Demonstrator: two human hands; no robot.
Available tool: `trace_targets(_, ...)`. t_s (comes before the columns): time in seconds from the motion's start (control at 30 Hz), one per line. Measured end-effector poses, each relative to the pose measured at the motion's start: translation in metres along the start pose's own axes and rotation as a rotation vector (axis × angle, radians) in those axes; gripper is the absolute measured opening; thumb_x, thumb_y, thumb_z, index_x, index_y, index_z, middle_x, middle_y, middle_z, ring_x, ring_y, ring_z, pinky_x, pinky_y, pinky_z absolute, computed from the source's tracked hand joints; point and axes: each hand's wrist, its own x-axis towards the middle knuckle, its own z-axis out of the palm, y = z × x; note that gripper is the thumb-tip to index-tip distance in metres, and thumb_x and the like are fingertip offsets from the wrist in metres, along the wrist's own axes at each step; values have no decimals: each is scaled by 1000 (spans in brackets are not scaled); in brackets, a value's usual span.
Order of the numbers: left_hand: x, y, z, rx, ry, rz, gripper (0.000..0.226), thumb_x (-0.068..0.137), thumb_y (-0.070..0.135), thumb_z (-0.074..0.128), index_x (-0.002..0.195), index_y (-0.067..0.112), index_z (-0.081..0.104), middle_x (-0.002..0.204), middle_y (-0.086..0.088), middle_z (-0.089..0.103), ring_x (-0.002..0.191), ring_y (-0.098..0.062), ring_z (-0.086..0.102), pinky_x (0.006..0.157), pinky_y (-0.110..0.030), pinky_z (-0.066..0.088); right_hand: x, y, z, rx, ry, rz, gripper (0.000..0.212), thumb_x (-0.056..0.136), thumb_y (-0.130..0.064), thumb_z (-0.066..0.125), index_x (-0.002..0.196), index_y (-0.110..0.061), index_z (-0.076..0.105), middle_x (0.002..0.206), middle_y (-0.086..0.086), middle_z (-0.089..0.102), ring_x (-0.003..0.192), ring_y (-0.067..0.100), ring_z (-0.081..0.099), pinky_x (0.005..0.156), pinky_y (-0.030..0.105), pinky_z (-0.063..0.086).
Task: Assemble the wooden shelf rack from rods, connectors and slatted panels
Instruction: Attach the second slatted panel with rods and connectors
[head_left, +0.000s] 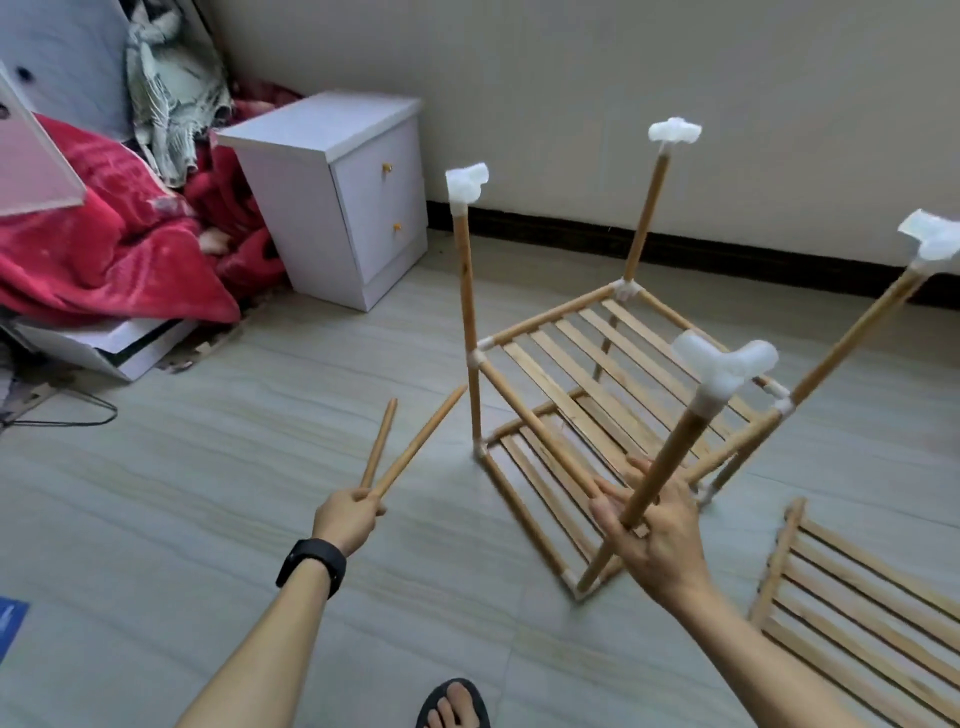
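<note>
Left hand (347, 515) is clenched round two loose rods (421, 441), gripping their lower ends, tips fanned up and apart. Right hand (655, 525) is released, fingers spread flat against the near upright (670, 457) of the half-built rack (597, 353), which stands on the floor (208, 467). It looks light and wobbly: thin stiff dowels in push-fit white connectors (727, 364), uprights splayed. I'd steady it low on the upright, near a joint, not at the free top. A spare slatted panel (857, 618) lies just right of it, flat and probably flexy, best lifted by both side rails.
</note>
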Motion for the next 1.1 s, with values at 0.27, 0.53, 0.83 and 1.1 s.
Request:
trace_targets(0.27, -68, 16, -44, -88, 12, 129, 21, 106, 16, 46, 107, 9, 65, 84, -6, 60, 67, -23, 55, 58, -34, 42, -11, 37, -60, 356, 193, 661, 30, 107, -31, 48, 134, -17, 49, 121, 1, 52, 129, 25, 44, 109, 41, 37)
trace_targets(0.53, -111, 36, -57, 81, -66, 161, 32, 106, 17, 38, 100, 4, 67, 80, -5, 55, 62, -22, 54, 57, -28, 43, 2, 47, -93, 370, 92, 1096, 66, 98, -36, 57, 151, -6, 32, 149, 16, 40, 132, 37, 46, 104, 52, 47)
trace_targets(0.83, -150, 92, -105, -311, 119, 315, 31, 109, 19, 34, 109, 4, 62, 83, -3, 48, 59, -17, 50, 59, -33, 47, 14, -43, -78, 730, -592, 711, 32, 98, -38, 65, 115, -10, 70, 102, 11, 78, 90, 24, 76, 80, 38, 58)
trace_targets(1.1, -194, 207, -99, -340, 103, 747, 22, 108, 16, 37, 108, 24, 58, 89, -1, 55, 54, -6, 55, 55, -26, 51, 76, -155, -147, 1004, -457, 331, 59, 82, -56, 71, 122, -13, 64, 103, 9, 70, 69, 16, 60, 61, 28, 50)
